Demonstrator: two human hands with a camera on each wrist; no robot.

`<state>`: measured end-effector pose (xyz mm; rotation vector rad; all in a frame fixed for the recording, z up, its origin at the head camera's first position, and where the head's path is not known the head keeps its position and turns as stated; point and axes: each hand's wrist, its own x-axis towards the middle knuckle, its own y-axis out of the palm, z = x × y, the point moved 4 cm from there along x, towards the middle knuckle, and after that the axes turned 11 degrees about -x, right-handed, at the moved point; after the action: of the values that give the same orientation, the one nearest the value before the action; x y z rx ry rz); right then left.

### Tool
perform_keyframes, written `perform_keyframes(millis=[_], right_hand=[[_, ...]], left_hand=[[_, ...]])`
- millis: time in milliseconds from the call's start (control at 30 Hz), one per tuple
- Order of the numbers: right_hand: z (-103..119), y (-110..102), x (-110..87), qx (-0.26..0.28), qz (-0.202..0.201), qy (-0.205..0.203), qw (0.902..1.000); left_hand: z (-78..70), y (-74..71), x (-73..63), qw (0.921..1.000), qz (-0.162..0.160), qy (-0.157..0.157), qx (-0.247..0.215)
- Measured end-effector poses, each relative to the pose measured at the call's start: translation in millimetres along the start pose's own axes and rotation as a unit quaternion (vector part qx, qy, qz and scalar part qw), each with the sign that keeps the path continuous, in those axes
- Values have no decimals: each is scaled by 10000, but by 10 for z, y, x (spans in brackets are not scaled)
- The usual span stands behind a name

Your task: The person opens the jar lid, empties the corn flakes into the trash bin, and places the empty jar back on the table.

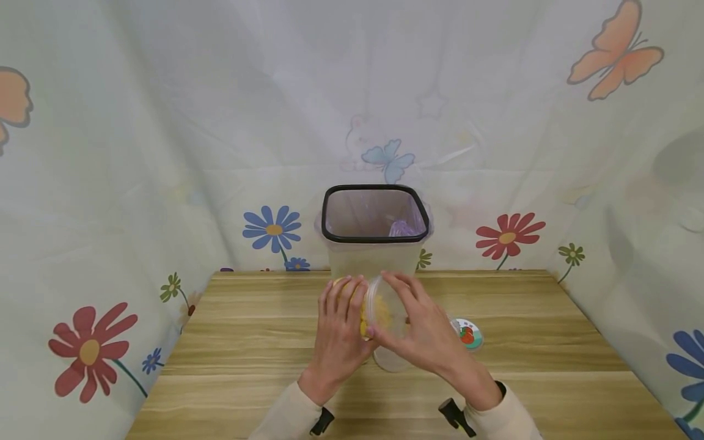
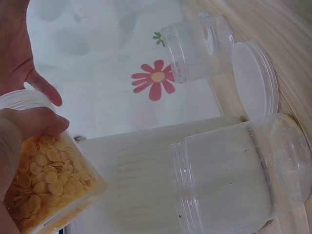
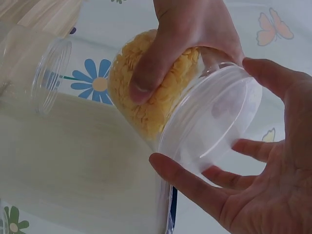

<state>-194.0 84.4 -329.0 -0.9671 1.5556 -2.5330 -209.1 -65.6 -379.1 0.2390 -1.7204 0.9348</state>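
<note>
My left hand (image 1: pixel 342 327) grips the body of a clear jar of yellow flakes (image 2: pixel 53 180), which is tilted on its side above the table. A translucent screw lid (image 3: pixel 214 112) covers the jar's mouth. The thumb and fingertips of my right hand (image 1: pixel 431 330) hold the lid's rim from opposite sides, its palm apart from the lid's face. Below the hands, a larger clear jar (image 2: pixel 219 180) stands without a lid on the table. A white lid (image 2: pixel 253 80) is beside it, and a second clear jar (image 2: pixel 197 51) stands farther off.
At the table's far edge stands a pale bin (image 1: pixel 374 260) with a black rim and a purple bag (image 1: pixel 401 228) inside. A round label with a red picture (image 1: pixel 467 335) shows right of my right hand. A patterned cloth (image 1: pixel 275 110) hangs around the wooden table (image 1: pixel 247 342).
</note>
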Motion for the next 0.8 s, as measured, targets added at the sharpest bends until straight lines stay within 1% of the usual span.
perform_keyframes(millis=[167, 367, 467, 600, 700, 800], right_hand=[[6, -26, -4, -122, -196, -672, 9975], [3, -36, -8, -206, -254, -1108, 9933], [-2, -39, -12, -231, -290, -1392, 9896], [-5, -44, -17, -302, -347, -1822, 9822], [-4, -39, -24, -323, -264, -2012, 9787], [-1, -33, -33, -279, -103, -2037, 9786]], left_hand=[[8, -9, -13, 10000, -47, -6, -48], [15, -18, -22, 9999, -60, -27, -141], [16, -29, -22, 9997, -78, -46, -217], [12, -40, -20, 9996, -86, -68, -274], [8, -42, -19, 9996, -66, -90, -278], [6, -44, -22, 9995, -40, -124, -271]])
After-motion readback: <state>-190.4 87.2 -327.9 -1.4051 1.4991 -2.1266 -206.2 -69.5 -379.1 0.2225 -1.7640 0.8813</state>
